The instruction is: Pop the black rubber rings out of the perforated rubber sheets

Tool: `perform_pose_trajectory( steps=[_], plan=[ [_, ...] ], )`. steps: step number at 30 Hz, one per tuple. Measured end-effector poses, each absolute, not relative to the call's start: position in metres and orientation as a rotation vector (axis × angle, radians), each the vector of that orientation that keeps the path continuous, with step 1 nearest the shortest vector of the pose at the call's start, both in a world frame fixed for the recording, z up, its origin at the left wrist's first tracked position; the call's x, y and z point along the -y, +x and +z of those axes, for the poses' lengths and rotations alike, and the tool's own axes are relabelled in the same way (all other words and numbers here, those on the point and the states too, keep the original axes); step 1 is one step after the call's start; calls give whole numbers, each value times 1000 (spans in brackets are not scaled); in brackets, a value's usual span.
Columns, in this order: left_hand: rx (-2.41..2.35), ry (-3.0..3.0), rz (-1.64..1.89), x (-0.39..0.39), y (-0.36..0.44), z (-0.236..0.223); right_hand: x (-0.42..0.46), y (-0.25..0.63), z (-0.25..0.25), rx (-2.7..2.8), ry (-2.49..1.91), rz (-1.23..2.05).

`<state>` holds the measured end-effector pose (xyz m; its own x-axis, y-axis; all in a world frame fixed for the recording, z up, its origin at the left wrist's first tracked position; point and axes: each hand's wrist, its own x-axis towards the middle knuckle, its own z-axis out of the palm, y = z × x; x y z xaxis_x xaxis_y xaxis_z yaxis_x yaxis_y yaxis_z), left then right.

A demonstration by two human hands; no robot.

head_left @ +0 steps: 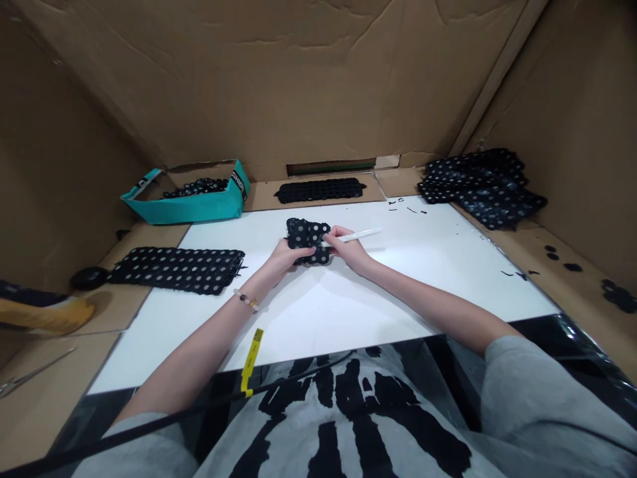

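Observation:
In the middle of the head view, a small black sheet with rows of pale round dots (304,232) is held just above the white work surface. My left hand (291,257) grips its lower left side, thumb across the front. My right hand (346,247) is closed round a slim white pen-like tool (365,234). The tool's tip meets the sheet's face near its right side; the exact tip is too small to make out. Some of my right fingers are hidden behind the sheet's right edge.
A larger dotted black sheet (179,269) lies at the left, beside a black round thing (89,278). Behind stand a teal box (189,211) with dotted pieces and a black strip (321,190). Dotted sheets (478,182) are heaped right. Scissors (34,375) lie left. Cardboard walls surround the table.

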<state>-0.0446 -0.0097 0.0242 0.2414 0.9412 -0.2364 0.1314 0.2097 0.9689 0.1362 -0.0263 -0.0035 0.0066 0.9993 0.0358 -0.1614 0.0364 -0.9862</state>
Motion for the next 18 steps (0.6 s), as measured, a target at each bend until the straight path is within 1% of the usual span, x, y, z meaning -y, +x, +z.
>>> perform_pose_trajectory(
  steps=[3,12,18],
  plan=[
    [-1242,1224,830,9,-44,23,28,136,-3,1125,-1065,1242],
    [-1177,1183,883,11,-43,17,29,137,-5,1250,-1113,1148],
    [-1148,1138,966,11,-38,14,38,136,-2,1520,-1171,880]
  ],
)
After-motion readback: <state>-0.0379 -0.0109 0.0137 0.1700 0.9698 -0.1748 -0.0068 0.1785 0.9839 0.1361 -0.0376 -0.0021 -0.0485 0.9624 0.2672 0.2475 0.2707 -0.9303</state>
